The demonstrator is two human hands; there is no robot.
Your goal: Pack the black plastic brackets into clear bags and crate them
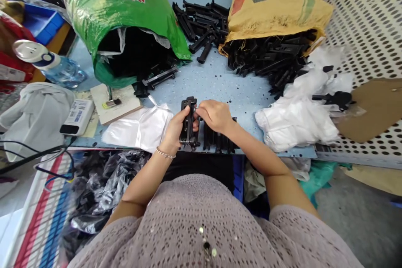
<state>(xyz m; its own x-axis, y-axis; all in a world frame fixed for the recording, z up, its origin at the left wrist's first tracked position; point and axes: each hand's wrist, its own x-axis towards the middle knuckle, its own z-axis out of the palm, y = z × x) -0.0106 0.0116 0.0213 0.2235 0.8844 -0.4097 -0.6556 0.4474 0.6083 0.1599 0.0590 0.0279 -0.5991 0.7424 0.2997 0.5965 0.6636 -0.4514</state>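
Note:
My left hand [176,127] is closed around a long black plastic part [189,121], held upright over the front edge of the blue table. Against the right side of that part, my right hand [215,114] has its thumb and fingers pinched together; what they grip, if anything, is hidden. Beneath my right wrist, several similar black parts [219,138] lie side by side at the table edge. Flat white plastic bags [140,127] rest just left of my left hand.
A green sack [122,4] and a yellow sack [276,4] spill black parts at the back, with a loose pile [204,19] between them. White bags [295,121] lie to the right. Leftward are a water bottle [52,65], a white device [77,117] and a small board [117,102].

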